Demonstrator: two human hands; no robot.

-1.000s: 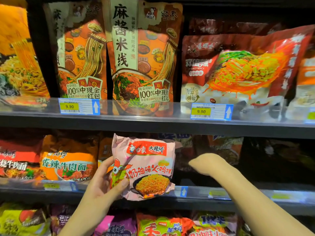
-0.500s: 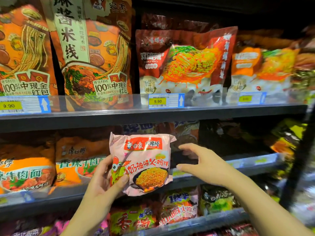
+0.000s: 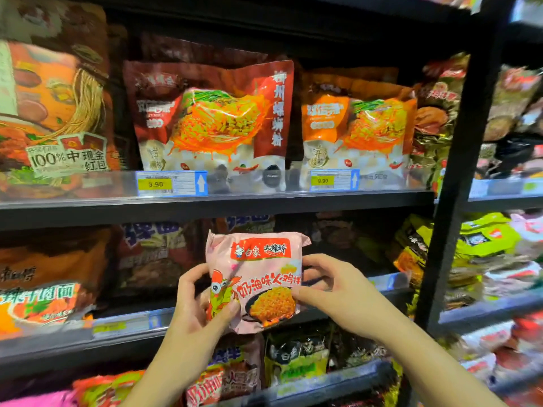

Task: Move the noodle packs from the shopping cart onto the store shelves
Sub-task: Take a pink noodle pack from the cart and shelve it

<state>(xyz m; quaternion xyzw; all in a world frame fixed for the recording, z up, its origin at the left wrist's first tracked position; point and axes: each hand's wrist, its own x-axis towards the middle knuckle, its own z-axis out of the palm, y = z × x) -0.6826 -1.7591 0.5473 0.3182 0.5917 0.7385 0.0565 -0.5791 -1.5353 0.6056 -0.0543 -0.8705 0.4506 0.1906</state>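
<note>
Pink noodle pack (image 3: 258, 282) is being held up in both hands, in front of the middle shelf (image 3: 205, 321), upright, printed face toward the person, w/ a red label strip across the top and a pan of orange noodles drawn lower down. Left hand (image 3: 195, 304) is gripping the pack's left edge: thumb lying over the front near the bottom left corner, fingers curling round behind. Right hand (image 3: 332, 292) is pinching the right edge, thumb pressing on the front beside the noodle drawing, other fingers bending behind and over the side. Pack is hanging in the air, not resting on any shelf; its bottom edge is dipping just below the middle shelf's front rail.

Above, the upper shelf (image 3: 264, 201) is carrying big standing bags: a dark red bag (image 3: 211, 121) and an orange bag (image 3: 358, 124) side by side, each w/ a yellow 9.90 price tag (image 3: 155, 184) on the rail below. Orange packs (image 3: 50, 286) are sitting to the left on the middle shelf. A black upright post (image 3: 458, 171) is dividing this bay from the next on the right.
</note>
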